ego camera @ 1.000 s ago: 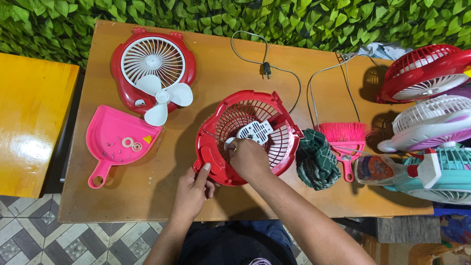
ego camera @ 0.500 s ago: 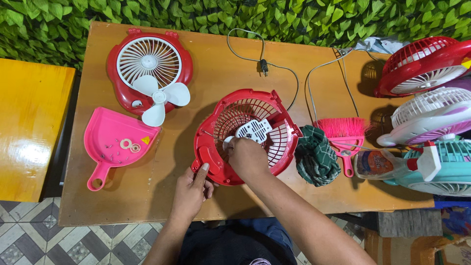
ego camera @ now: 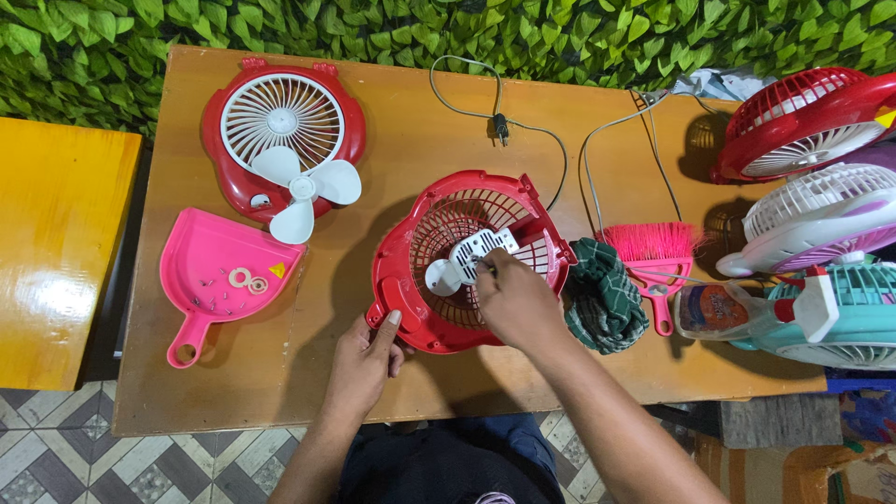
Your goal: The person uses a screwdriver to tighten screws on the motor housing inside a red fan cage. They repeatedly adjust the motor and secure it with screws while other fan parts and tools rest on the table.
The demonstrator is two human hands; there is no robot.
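White motor (ego camera: 471, 259), mid-desk (ego camera: 420, 140) inside the red fan shell (ego camera: 411, 313), long axis run from 8 to 2 o'clock: met at its 3 o'clock end by the right hand (ego camera: 516, 303), fingers closed there; left hand (ego camera: 362, 362) clamped on the shell rim at 7 o'clock.

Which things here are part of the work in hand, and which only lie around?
In use: red fan housing, held by left hand; white motor under right hand.
Lying around: pink dustpan, white blade, green cloth, pink brush.
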